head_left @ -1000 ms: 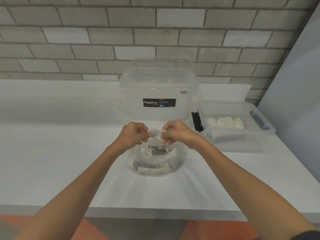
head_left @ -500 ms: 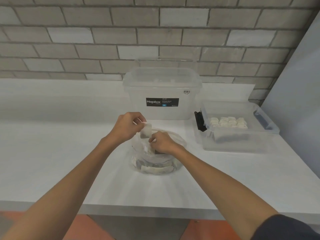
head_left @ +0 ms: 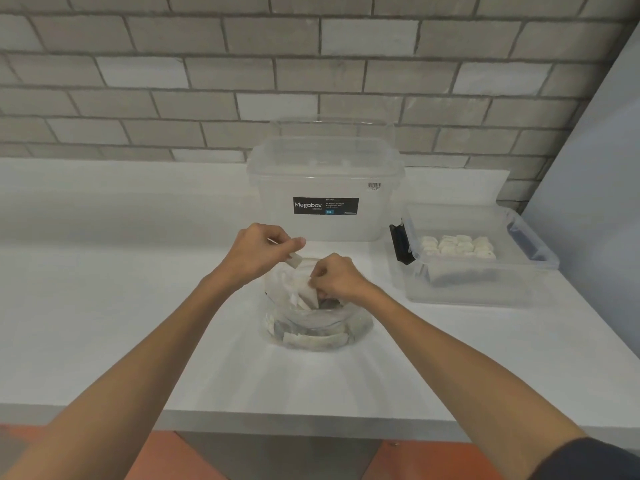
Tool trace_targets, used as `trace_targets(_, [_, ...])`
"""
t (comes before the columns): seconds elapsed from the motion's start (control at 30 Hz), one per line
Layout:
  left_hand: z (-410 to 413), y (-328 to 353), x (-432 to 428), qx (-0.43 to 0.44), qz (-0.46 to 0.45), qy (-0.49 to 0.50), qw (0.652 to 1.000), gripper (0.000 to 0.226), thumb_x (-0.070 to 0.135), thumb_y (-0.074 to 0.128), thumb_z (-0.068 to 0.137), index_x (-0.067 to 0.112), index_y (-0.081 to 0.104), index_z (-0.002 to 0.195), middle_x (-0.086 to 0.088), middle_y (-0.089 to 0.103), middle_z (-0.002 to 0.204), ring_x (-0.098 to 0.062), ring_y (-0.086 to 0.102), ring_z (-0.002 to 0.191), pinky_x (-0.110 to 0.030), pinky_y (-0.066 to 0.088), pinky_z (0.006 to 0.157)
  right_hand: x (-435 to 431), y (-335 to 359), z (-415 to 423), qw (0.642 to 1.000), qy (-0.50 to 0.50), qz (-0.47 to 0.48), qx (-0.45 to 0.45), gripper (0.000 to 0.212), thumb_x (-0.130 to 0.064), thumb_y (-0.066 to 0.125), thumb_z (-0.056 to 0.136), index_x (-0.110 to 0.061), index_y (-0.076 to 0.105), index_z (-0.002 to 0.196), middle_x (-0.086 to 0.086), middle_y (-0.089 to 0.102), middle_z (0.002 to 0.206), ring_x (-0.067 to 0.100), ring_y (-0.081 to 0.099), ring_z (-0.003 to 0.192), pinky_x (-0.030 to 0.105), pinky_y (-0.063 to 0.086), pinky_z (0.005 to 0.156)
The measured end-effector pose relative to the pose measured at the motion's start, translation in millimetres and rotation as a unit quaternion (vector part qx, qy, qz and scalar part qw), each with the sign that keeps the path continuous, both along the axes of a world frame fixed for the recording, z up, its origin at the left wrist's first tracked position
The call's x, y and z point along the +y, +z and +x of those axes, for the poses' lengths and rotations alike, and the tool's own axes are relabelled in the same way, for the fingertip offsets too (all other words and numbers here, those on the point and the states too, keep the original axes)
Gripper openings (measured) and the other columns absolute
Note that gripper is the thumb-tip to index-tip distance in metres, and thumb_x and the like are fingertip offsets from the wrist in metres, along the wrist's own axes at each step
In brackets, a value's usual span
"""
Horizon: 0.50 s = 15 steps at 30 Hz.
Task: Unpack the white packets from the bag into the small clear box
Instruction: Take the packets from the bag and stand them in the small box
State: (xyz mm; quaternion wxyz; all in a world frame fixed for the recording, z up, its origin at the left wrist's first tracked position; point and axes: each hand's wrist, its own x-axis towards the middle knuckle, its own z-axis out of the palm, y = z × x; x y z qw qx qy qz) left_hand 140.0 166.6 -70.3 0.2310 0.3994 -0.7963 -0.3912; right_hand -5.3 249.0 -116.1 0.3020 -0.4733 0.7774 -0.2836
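Observation:
A clear plastic bag (head_left: 317, 327) with several white packets sits on the white table (head_left: 138, 323) in front of me. My left hand (head_left: 258, 254) holds a white packet (head_left: 295, 261) above the bag's left rim. My right hand (head_left: 337, 278) reaches into the bag's mouth and pinches another white packet (head_left: 308, 292). The small clear box (head_left: 478, 282) stands to the right, with several white packets (head_left: 457, 245) lying inside it.
A large clear lidded Megabox tub (head_left: 325, 188) stands behind the bag. A black clip (head_left: 398, 244) sits on the small box's left end. A brick wall runs along the back; a grey panel closes the right side.
Both hands held one packet together above the bag. The left hand kept it and lifted left; the right hand dropped into the bag and took hold of another packet.

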Motion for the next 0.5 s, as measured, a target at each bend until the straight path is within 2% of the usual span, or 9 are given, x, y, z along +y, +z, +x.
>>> trace_targets(0.07, [-4.0,-1.4,0.1,-0.015,-0.022,-0.008,1.0,0.018,0.032,0.074,0.081,0.015,0.071,0.078,0.002,0.073,0.079,-0.006,0.06,0.062,-0.012,0.038,0.052,2.4,1.5,-3.8,1.0,0.004,-0.003,0.003,0.009,-0.004,0.059,0.086,-0.005,0.067,0.081,0.007,0.063,0.061,0.014,0.06,0.054,0.016,0.049,0.048])
trace_targets(0.13, [-7.5,-1.9,-0.3,-0.033,-0.046,-0.014,0.998,0.014,0.02,0.077,0.078,0.016,0.068,0.087,0.002,0.069,0.091,-0.004,0.061,0.068,-0.011,0.038,0.052,4.3,3.0,-6.9,1.0,0.002,-0.008,-0.005,0.01,-0.005,0.061,0.085,-0.007,0.066,0.077,0.012,0.067,0.069,0.017,0.063,0.058,0.021,0.055,0.057])
trace_targets(0.27, [-12.3,0.6,0.9,-0.047,-0.038,-0.018,0.998,0.034,0.016,0.081,0.074,0.015,0.059,0.1,0.0,0.06,0.103,-0.009,0.064,0.075,-0.023,0.047,0.058,11.0,10.8,-14.7,1.0,0.002,-0.01,-0.02,0.011,-0.007,0.061,0.087,-0.01,0.064,0.077,0.011,0.066,0.065,0.013,0.062,0.053,0.015,0.047,0.047])
trace_targets(0.33, [-15.6,2.9,0.4,-0.064,-0.037,-0.017,0.997,0.032,0.016,0.082,0.073,0.013,0.061,0.097,-0.001,0.063,0.101,-0.008,0.063,0.076,-0.022,0.046,0.058,14.2,16.0,-20.5,1.0,0.002,-0.013,-0.024,0.007,-0.009,0.062,0.087,-0.01,0.065,0.081,0.011,0.068,0.067,0.011,0.063,0.055,0.016,0.047,0.05])
trace_targets(0.5, [-31.9,9.2,-2.1,-0.087,-0.038,0.001,0.995,0.019,0.017,0.081,0.073,0.012,0.069,0.087,-0.005,0.069,0.087,-0.017,0.063,0.088,-0.015,0.042,0.059,21.3,30.4,-42.5,0.999,0.009,-0.033,-0.031,0.01,-0.011,0.064,0.087,-0.013,0.064,0.077,0.017,0.072,0.082,0.012,0.066,0.06,0.02,0.049,0.054])
